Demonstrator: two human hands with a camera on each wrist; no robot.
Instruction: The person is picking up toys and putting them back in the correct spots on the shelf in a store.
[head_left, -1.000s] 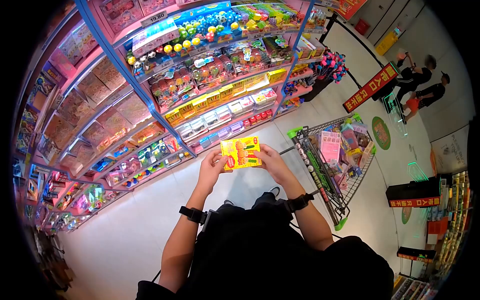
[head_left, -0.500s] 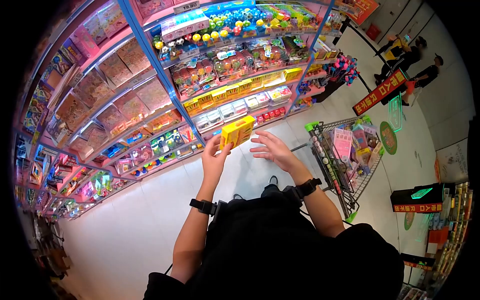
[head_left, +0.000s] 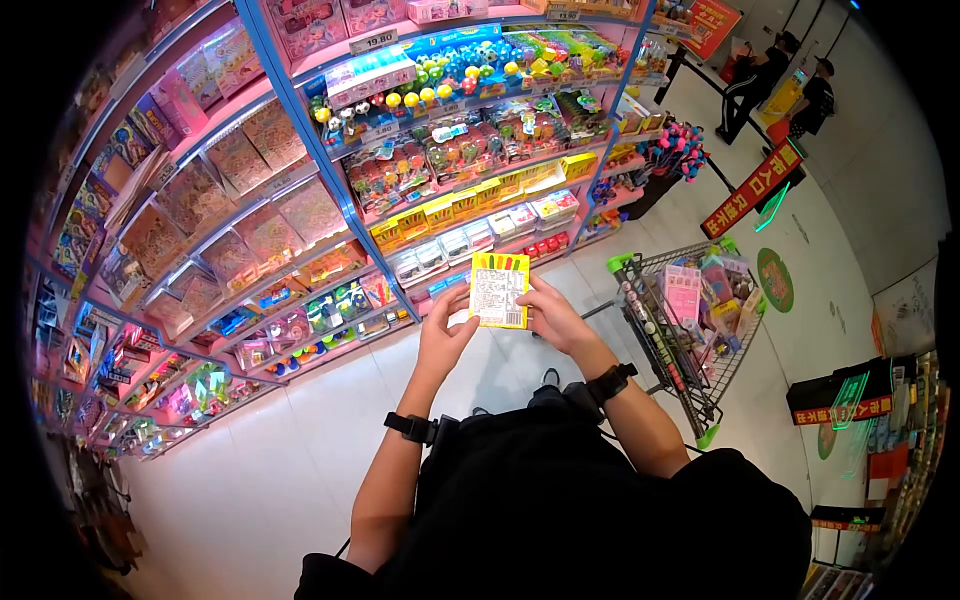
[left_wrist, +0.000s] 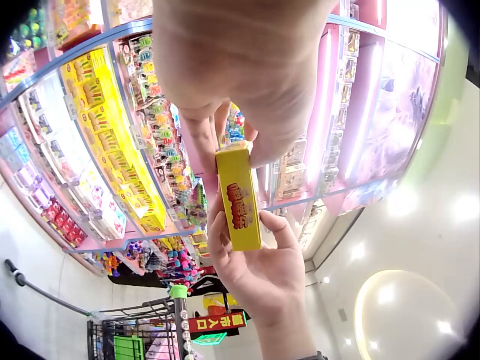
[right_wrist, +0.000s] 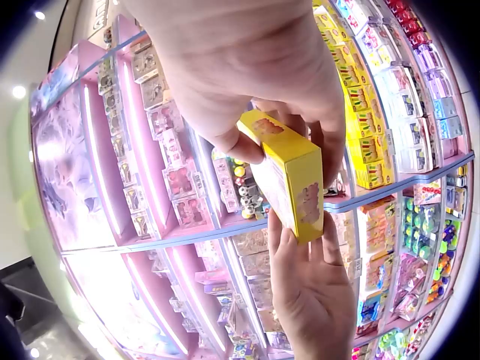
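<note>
A small yellow box (head_left: 499,290) is held up in front of the body, its printed white panel and barcode facing the head camera. The left hand (head_left: 445,335) pinches its left edge, and the right hand (head_left: 557,317) grips the right edge. In the left wrist view the yellow narrow side of the box (left_wrist: 238,199) shows between both hands. The right wrist view has the box (right_wrist: 289,172) tilted, with the right hand's (right_wrist: 247,67) thumb and fingers round one end and the left hand (right_wrist: 311,300) at the other.
Shelves (head_left: 460,190) of packaged toys stand ahead and left, with a row of similar yellow boxes (head_left: 465,205). A wire cart (head_left: 690,330) holding packages is at the right. Red-and-yellow signs (head_left: 752,188) and two people (head_left: 755,85) are farther off.
The box has turned from its front to its printed back. The right hand, which had let go half a second ago, grips it again. The people in the background have moved.
</note>
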